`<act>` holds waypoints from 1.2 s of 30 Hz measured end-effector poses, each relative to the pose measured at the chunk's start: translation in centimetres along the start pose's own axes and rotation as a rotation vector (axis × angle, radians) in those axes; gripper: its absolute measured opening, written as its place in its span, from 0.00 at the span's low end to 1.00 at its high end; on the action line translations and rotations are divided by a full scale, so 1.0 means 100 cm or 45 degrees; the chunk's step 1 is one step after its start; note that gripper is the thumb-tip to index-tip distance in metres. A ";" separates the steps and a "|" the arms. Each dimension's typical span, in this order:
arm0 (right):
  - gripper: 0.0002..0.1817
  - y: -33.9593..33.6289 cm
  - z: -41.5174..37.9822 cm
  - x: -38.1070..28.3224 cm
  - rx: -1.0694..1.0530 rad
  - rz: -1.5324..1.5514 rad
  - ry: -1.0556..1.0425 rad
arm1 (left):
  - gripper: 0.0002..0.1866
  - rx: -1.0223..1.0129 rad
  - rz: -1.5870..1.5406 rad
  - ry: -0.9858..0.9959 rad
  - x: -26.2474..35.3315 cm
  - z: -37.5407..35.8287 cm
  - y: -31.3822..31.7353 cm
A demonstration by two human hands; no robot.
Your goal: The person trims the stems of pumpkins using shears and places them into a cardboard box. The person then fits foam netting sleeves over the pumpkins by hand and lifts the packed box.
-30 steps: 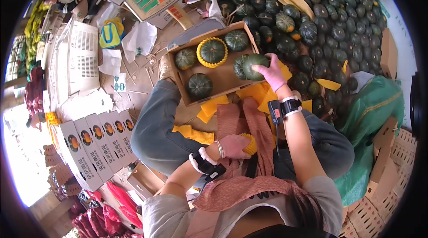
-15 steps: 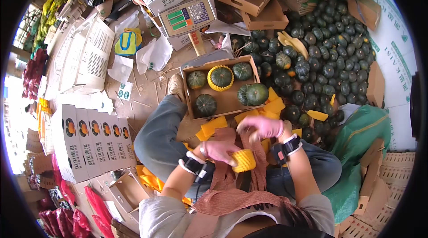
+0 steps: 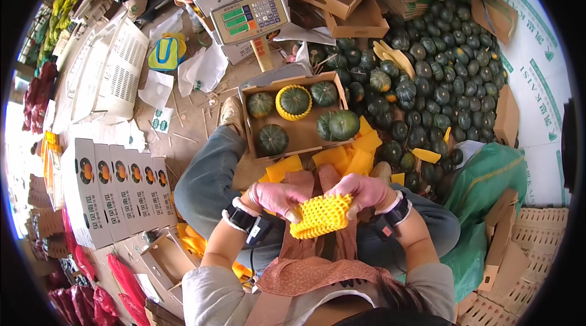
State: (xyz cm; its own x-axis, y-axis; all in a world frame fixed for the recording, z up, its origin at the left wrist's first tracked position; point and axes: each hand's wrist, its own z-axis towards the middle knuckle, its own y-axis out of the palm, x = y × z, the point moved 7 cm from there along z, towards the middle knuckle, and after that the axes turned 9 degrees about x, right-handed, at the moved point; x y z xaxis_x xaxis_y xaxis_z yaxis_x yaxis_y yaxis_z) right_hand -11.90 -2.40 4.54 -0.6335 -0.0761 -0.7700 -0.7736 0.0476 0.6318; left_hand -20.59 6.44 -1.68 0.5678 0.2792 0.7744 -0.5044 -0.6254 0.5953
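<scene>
In the head view, a yellow foam net sleeve (image 3: 320, 217) is stretched sideways above my lap. My left hand (image 3: 278, 199), in a pink glove, pinches its left end. At its right end my right hand (image 3: 361, 193), gloved likewise, grips the edge. Beyond them stands an open cardboard box (image 3: 253, 132) holding several dark green pumpkins. One pumpkin (image 3: 295, 101) there sits in a yellow net, while another pumpkin (image 3: 344, 125) partly covers its neighbour. More flat yellow net sleeves (image 3: 359, 158) lie between the box and my legs.
A large heap of pumpkins (image 3: 448, 66) spreads at the right. The box rests by a digital scale (image 3: 250, 18). White printed cartons (image 3: 91, 198) stand in a row at the left, with a white crate (image 3: 113, 76) behind. Two other people are at the far upper left.
My right hand came down from above the lap and took hold of the net sleeve, which my left hand alone held before. The sleeve is now pulled wider between both hands.
</scene>
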 end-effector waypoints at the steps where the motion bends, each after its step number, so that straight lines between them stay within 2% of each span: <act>1: 0.17 -0.001 -0.004 0.003 -0.117 -0.120 0.063 | 0.24 0.015 0.138 -0.002 0.007 -0.002 -0.009; 2: 0.21 -0.004 -0.008 0.009 -0.230 -0.235 0.123 | 0.23 0.063 0.191 0.031 0.013 -0.002 -0.014; 4: 0.23 -0.015 -0.009 0.046 -0.254 -0.491 0.249 | 0.23 0.395 -0.001 0.254 0.031 0.001 -0.032; 5: 0.24 -0.021 -0.004 0.058 -0.172 -0.902 0.006 | 0.23 0.549 -0.191 0.362 0.035 0.007 -0.038; 7: 0.24 -0.038 -0.007 0.032 0.201 -0.602 0.036 | 0.22 0.714 -0.571 0.434 0.035 0.028 -0.040; 8: 0.25 -0.070 -0.022 0.025 0.383 -0.484 0.041 | 0.22 0.737 -0.656 0.439 0.033 0.039 -0.041; 9: 0.26 -0.078 -0.028 0.002 0.505 0.216 -0.188 | 0.22 0.743 -0.636 0.400 0.028 0.047 -0.042; 11: 0.21 -0.117 -0.043 -0.007 0.876 0.155 -0.121 | 0.21 0.792 -0.433 0.332 0.015 0.065 -0.054; 12: 0.20 -0.131 -0.046 -0.004 1.049 0.144 -0.100 | 0.18 0.973 -0.361 0.293 -0.002 0.071 -0.071; 14: 0.17 -0.153 -0.055 -0.006 1.287 -0.299 0.036 | 0.10 1.021 0.070 0.531 -0.010 0.086 -0.114; 15: 0.16 -0.164 -0.058 -0.010 1.434 -0.608 0.137 | 0.08 1.198 0.088 0.568 -0.003 0.089 -0.128; 16: 0.16 -0.176 -0.054 -0.016 1.478 -0.978 -0.027 | 0.06 1.376 0.108 0.599 0.003 0.093 -0.140; 17: 0.16 -0.189 -0.048 -0.012 1.502 -1.345 -0.197 | 0.05 1.430 -0.054 0.737 0.007 0.100 -0.150; 18: 0.17 -0.191 -0.042 -0.012 1.503 -1.714 -0.374 | 0.05 1.561 0.143 0.827 0.002 0.107 -0.168; 19: 0.18 -0.201 -0.038 -0.005 1.566 -1.610 -0.246 | 0.06 1.643 0.245 0.830 -0.005 0.116 -0.185; 20: 0.18 -0.211 -0.035 0.002 1.625 -1.456 -0.273 | 0.06 1.721 0.351 0.831 0.001 0.120 -0.188; 23: 0.17 -0.231 -0.029 0.017 1.759 -1.065 -0.284 | 0.08 1.629 -0.132 0.819 0.001 0.137 -0.190; 25: 0.16 -0.225 -0.023 0.019 1.746 -0.950 -0.227 | 0.09 1.571 -0.228 0.882 0.002 0.127 -0.190; 26: 0.16 -0.225 -0.016 0.021 1.699 -1.018 -0.276 | 0.10 1.542 -0.277 0.919 0.003 0.120 -0.191; 28: 0.16 -0.226 -0.003 0.023 1.604 -1.149 -0.378 | 0.10 1.634 -0.094 0.902 0.013 0.102 -0.187; 30: 0.16 -0.231 0.004 0.028 1.614 -1.269 -0.484 | 0.10 1.553 -0.149 0.850 0.003 0.095 -0.201; 32: 0.16 -0.241 0.009 0.029 1.615 -1.286 -0.569 | 0.10 1.626 0.044 0.842 0.004 0.094 -0.210; 33: 0.15 -0.240 0.010 0.020 1.598 -1.232 -0.528 | 0.09 1.586 -0.097 0.869 0.003 0.095 -0.213; 34: 0.13 -0.243 0.010 0.018 1.666 -1.154 -0.413 | 0.06 1.671 0.049 0.830 0.004 0.095 -0.215; 36: 0.12 -0.250 0.005 0.020 1.874 -1.178 -0.437 | 0.07 1.681 -0.144 0.927 -0.005 0.099 -0.224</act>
State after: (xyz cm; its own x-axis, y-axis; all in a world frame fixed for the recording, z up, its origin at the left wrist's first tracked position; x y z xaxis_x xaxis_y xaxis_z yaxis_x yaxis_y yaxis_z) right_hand 6.17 -3.29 -12.82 0.1511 -0.4106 -0.8992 -0.0930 0.8997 -0.4264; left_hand -3.10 13.09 -17.53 -0.0735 0.4113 0.9085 0.6723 -0.6524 0.3497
